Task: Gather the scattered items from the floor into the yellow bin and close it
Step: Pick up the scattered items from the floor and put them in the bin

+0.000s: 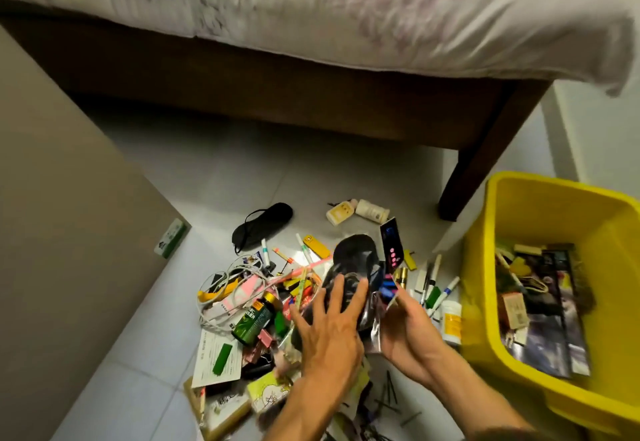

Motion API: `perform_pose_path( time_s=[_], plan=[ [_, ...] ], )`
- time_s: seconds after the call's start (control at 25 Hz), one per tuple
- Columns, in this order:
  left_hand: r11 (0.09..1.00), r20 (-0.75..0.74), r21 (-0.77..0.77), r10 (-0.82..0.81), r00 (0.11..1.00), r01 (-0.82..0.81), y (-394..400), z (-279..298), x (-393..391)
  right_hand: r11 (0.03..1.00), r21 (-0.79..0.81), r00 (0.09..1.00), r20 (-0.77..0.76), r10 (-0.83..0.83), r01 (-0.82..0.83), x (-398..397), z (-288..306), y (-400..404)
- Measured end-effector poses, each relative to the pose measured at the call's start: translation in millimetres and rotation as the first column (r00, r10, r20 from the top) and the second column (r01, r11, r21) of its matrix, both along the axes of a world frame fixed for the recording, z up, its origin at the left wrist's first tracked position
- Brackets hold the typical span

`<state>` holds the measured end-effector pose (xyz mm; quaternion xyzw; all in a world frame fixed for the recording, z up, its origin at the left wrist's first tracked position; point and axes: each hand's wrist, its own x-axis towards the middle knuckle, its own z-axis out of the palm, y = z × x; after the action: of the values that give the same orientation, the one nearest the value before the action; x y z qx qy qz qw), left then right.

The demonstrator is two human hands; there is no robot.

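Observation:
A heap of scattered items lies on the pale tiled floor: a green bottle [254, 318], white cables [221, 288], markers [440, 293], a black eye mask [261, 224], two small white bottles [360, 211] and papers [216, 359]. The yellow bin [540, 219] stands open at the right with cards and small things inside. My left hand [327, 319] presses with spread fingers on a dark bundle [356, 260] of cards and packets. My right hand [407, 328] grips that bundle from below on its right side.
A dark wooden bed frame [485, 160] with a floral sheet [311, 7] spans the back. A beige cabinet side [69, 198] rises at the left, with a green-and-white box [171, 238] at its foot. Bare tiles show under the bed.

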<state>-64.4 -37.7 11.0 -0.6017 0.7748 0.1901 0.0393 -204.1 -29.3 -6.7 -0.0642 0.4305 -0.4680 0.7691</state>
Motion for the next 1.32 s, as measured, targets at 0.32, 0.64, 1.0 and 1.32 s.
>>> perform_pose_path(
  time_s=[0.32,0.64,1.0,1.32],
  plan=[
    [0.880,-0.391,-0.159,-0.473,0.789,0.449,42.9,69.7,-86.3,0.964,-0.078,0.923,-0.278,-0.267,0.255,-97.0,76.5,67.2],
    [0.970,-0.788,-0.018,-0.163,0.593,0.243,54.6,78.9,-141.3,0.835,-0.123,0.634,-0.594,-0.495,0.536,-204.4,106.2,95.8],
    [0.977,-0.606,0.166,0.208,0.768,-0.134,46.4,44.4,-53.6,0.971,-0.068,0.336,-0.931,-0.144,0.228,-194.8,114.5,75.0],
    [0.931,-0.540,0.310,0.338,0.771,-0.191,56.3,31.7,16.7,0.970,0.087,0.422,-0.889,0.179,-0.229,-114.0,125.1,62.4]
  ],
)
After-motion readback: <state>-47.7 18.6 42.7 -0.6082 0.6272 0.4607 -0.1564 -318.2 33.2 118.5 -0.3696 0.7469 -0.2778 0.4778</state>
